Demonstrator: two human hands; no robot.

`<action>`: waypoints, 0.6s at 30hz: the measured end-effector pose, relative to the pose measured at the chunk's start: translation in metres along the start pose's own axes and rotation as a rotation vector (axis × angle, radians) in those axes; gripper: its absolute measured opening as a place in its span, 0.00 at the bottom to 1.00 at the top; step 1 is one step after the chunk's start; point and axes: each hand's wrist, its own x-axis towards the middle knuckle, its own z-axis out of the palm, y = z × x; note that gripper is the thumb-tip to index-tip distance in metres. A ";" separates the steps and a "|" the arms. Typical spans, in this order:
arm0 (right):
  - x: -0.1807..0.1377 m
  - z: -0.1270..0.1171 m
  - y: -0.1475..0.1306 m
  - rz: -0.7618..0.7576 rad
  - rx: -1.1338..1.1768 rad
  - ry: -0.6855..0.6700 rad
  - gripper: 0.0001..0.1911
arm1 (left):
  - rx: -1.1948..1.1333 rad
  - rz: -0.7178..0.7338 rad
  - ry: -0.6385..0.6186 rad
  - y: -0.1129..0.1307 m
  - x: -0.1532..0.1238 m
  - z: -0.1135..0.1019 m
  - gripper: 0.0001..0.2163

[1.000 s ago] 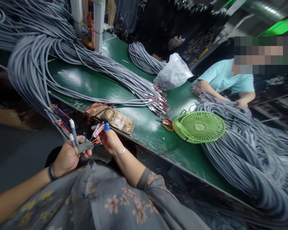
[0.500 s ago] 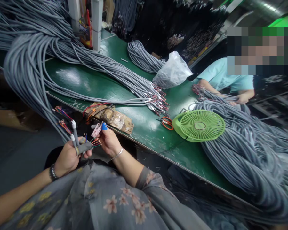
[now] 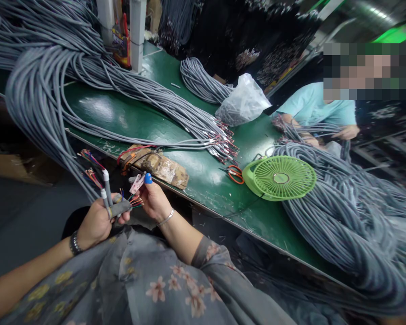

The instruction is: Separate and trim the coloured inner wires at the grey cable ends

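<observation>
My left hand (image 3: 96,223) is closed around the end of a grey cable (image 3: 119,208) whose thin coloured wires (image 3: 135,201) fan out toward the right. Two more grey cable ends (image 3: 105,183) stick up between its fingers. My right hand (image 3: 154,198), with a blue fingertip cover (image 3: 148,178), pinches a small pink tool (image 3: 137,183) right at those wire tips. Both hands hover below the near edge of the green table (image 3: 203,174), above my lap.
Thick bundles of grey cables (image 3: 40,90) drape over the table's left side; their stripped ends (image 3: 223,144) lie mid-table. A green fan (image 3: 279,177), orange scissors (image 3: 236,174), a plastic bag (image 3: 243,103) and a taped block (image 3: 159,164) sit there. A co-worker in a light blue shirt (image 3: 316,108) handles cables (image 3: 341,216) at right.
My hands have stayed almost still on the cable end. The co-worker's hands have shifted among the cables at the right.
</observation>
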 end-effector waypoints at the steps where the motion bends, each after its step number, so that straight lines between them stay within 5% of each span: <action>1: 0.000 -0.001 0.000 0.015 -0.006 -0.013 0.31 | -0.004 0.004 -0.005 0.000 0.000 0.000 0.13; 11: -0.015 -0.024 0.006 0.164 -0.132 -0.210 0.33 | 0.078 0.070 -0.011 -0.011 -0.010 -0.009 0.11; 18: -0.025 -0.018 0.000 0.068 -0.234 -0.228 0.27 | 0.273 0.084 -0.206 -0.008 -0.005 -0.016 0.11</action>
